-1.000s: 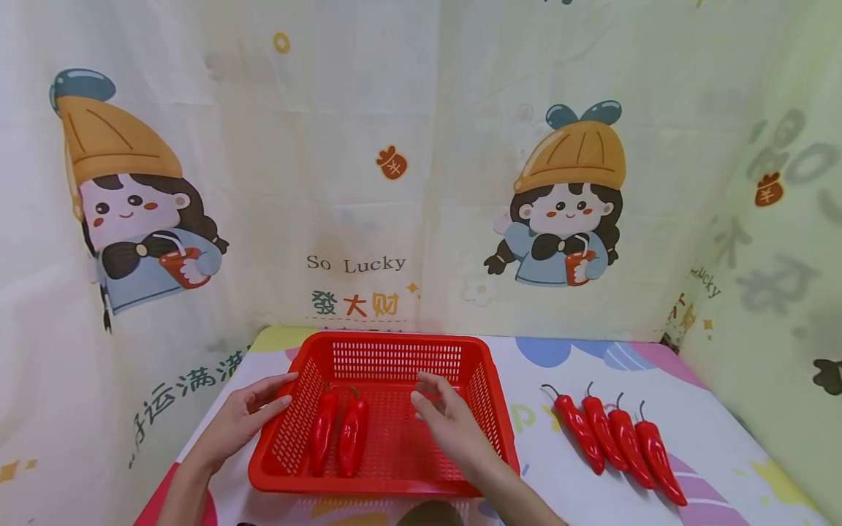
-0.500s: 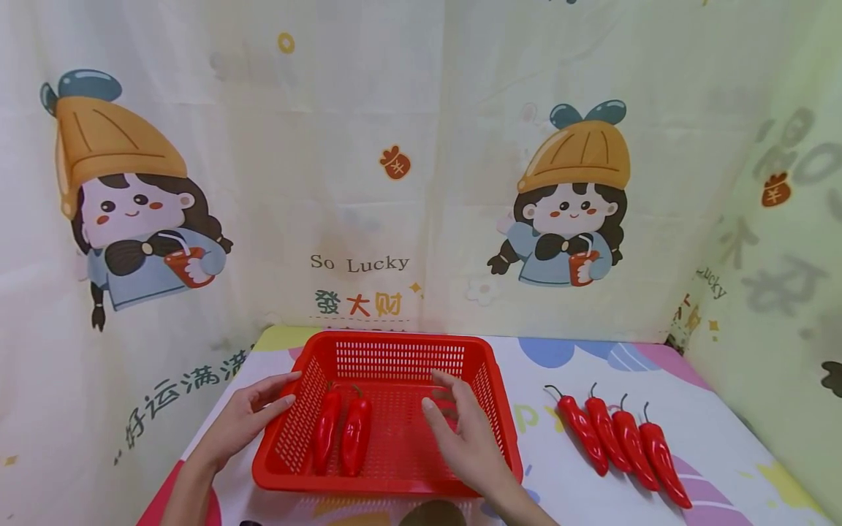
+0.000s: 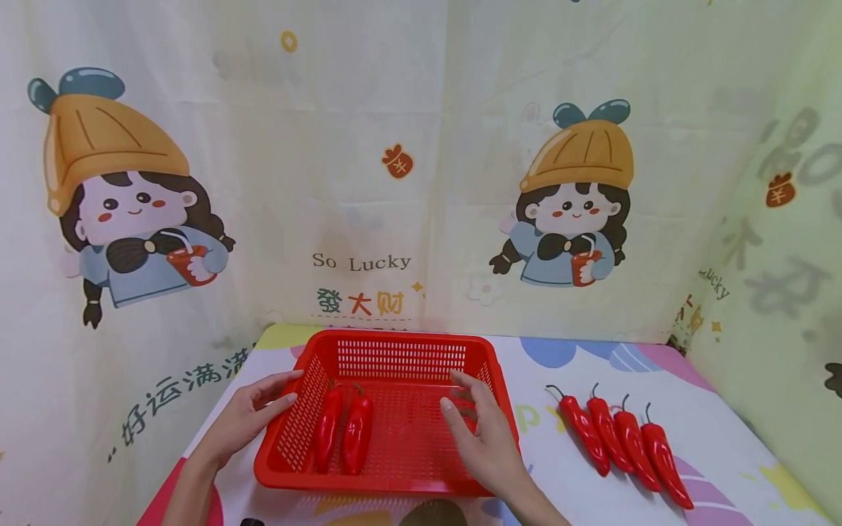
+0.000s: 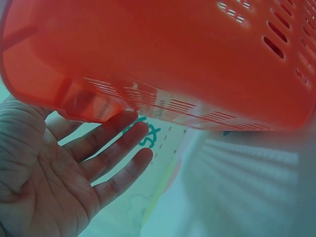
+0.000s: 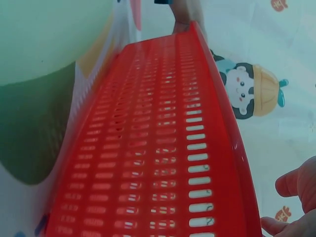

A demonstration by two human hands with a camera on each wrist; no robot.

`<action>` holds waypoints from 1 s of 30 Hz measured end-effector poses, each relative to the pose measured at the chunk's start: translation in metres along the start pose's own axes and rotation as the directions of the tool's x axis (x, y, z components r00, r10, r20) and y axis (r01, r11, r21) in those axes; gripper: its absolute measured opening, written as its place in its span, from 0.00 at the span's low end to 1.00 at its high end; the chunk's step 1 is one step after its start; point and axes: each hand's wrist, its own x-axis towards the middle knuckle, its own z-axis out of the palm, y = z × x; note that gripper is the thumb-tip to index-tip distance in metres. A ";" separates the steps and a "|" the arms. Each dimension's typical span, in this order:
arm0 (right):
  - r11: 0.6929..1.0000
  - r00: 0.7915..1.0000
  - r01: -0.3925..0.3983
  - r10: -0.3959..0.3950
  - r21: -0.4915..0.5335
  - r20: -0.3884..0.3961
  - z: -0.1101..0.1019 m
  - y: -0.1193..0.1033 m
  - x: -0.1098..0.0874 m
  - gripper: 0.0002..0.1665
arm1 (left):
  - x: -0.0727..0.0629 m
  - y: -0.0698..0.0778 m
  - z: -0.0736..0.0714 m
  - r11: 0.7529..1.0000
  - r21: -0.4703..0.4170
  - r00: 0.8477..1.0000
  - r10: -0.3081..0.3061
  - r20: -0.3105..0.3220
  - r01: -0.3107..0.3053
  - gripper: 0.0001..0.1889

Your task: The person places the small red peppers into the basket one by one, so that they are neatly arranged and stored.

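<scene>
Head view showed two red peppers (image 3: 357,436) in the left half of the red basket (image 3: 401,485), side by side and just apart, their short stems toward the far wall and their tips toward me. They were long and plump, with a wet-looking gloss and faint dents along the skin. Four more peppers (image 3: 636,451) lay in a slanting row on the table (image 3: 539,467), to the right of the basket, close together, each tapering from a rounded shoulder to a point, with a thin, dark, curved stem.

My left hand (image 3: 243,416) rested at the basket's left side, thumb and forefinger tips at the rim, the other fingers loosely straight along the outside; I couldn't tell how firmly they touched. My right hand (image 3: 483,435) was slack and released, fingers softly bent and thumb apart, over the right part of the basket.

The basket looked like smooth plastic: a rectangle with rounded corners, sloping walls pierced by rows of narrow slots, and a thick, shiny lip. Under it, the table's white surface bore flat coloured shapes. Behind hung a pale, lightly creased curtain (image 3: 460,183) printed with cartoon figures in ribbed orange hats.
</scene>
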 end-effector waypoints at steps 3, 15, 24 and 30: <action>1.000 1.000 -0.011 0.011 -0.009 -0.026 -0.004 0.002 0.000 0.34 | 0.000 0.000 0.000 1.000 -0.003 1.000 0.002 0.000 -0.002 0.33; 0.998 0.993 -0.056 0.052 -0.038 -0.102 -0.025 0.012 0.000 0.35 | 0.000 -0.002 0.000 1.000 0.001 1.000 0.008 0.001 -0.008 0.33; 0.996 0.987 -0.066 0.057 -0.060 -0.149 -0.040 0.020 -0.001 0.33 | 0.000 -0.001 0.000 1.000 -0.004 1.000 0.008 0.001 -0.008 0.33; 0.994 0.982 -0.083 0.070 -0.068 -0.176 -0.047 0.026 -0.001 0.32 | 0.000 -0.001 0.001 1.000 -0.006 1.000 0.006 0.003 -0.006 0.34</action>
